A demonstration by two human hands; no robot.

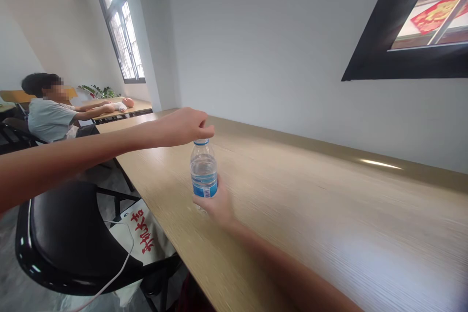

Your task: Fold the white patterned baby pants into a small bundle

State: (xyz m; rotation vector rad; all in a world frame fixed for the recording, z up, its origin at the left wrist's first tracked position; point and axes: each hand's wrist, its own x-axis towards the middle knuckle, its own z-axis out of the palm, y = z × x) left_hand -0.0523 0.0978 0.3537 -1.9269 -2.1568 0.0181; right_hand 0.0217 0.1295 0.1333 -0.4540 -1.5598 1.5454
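A clear plastic water bottle point(203, 165) with a blue label stands upright on the wooden table point(278, 195). My right hand point(220, 204) is wrapped round its lower part from the right, thumb across the front below the label. Over the bottle's top is my left hand point(187, 126), fingers closed at the cap. Those fingers hide the cap itself; only a blue ring at the neck shows beneath them. Water fills the bottle to around the shoulder.
A black chair point(69, 234) stands left of the table, a white cloth bag point(144, 239) with red characters on it and a white cable point(126, 258) beside it. Further back, a seated person point(53, 112) reaches over a doll point(122, 106). The wall point(263, 58) borders the table's far edge.
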